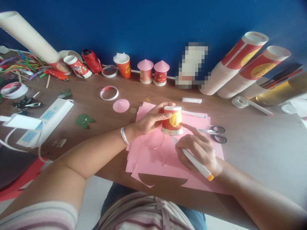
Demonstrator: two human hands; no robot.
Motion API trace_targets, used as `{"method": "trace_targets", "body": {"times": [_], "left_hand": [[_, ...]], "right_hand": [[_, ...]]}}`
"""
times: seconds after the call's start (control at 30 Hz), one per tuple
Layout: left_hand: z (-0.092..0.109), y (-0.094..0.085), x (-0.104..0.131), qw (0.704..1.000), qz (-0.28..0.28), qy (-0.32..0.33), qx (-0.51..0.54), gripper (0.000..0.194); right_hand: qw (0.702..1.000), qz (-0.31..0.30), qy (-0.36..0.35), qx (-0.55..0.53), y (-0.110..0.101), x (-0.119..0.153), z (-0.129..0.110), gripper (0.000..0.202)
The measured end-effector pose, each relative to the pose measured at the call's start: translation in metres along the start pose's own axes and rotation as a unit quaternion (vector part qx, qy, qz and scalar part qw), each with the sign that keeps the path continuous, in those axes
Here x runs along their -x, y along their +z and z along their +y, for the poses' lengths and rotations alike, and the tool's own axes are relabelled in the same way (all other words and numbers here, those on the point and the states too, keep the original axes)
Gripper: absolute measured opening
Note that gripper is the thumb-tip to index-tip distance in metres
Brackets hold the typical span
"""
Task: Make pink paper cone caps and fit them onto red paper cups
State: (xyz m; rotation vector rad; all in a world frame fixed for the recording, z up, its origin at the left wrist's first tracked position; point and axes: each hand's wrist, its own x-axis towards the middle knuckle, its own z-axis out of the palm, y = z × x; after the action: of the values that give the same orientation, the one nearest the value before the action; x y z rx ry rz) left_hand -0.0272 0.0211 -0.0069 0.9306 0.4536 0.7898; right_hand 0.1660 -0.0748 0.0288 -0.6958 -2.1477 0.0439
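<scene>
My left hand (153, 117) grips a red paper cup (173, 118) with a yellow print, held upside down above the pink paper. In my right hand (196, 145) is a white utility knife (195, 163) with an orange end, its blade pointing toward the cup. The right index finger reaches to the cup's side. Under both hands lies a stack of pink paper (155, 163) with cut strips at its edges. Black-handled scissors (217, 132) rest on the paper's right side. A pink paper cone (121, 105) sits left of the stack.
Two cups with pink cone roofs (161, 75) stand by the blue wall. Tall cup stacks (236, 65) lean at the right. A glue stick (192, 100) and a tape roll (109, 93) lie behind the paper. At the left is a power strip (45, 123) with cables.
</scene>
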Motion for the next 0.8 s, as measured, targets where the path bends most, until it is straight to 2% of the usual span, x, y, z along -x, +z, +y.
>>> {"method": "trace_targets", "body": {"times": [0.13,0.23,0.37,0.57,0.8], "left_hand": [[-0.004,-0.003,-0.001,1.000,-0.010,-0.003,0.029,0.041],[-0.004,0.000,0.001,1.000,-0.016,-0.011,0.022,0.048],[0.000,0.008,0.005,0.999,0.014,-0.026,-0.032,0.056],[0.005,0.015,0.004,0.997,0.034,-0.023,-0.065,0.048],[0.012,0.016,0.005,0.997,0.004,-0.006,-0.070,0.039]], "right_hand": [[1.000,-0.011,0.007,-0.006,0.001,0.001,-0.002,0.025],[1.000,-0.015,0.005,-0.013,0.001,0.001,-0.002,0.025],[0.999,-0.031,0.002,-0.029,0.001,0.001,-0.003,0.026],[1.000,-0.020,-0.012,-0.019,0.000,0.002,-0.001,0.024],[1.000,-0.017,0.018,0.020,-0.002,0.005,0.001,0.023]]}}
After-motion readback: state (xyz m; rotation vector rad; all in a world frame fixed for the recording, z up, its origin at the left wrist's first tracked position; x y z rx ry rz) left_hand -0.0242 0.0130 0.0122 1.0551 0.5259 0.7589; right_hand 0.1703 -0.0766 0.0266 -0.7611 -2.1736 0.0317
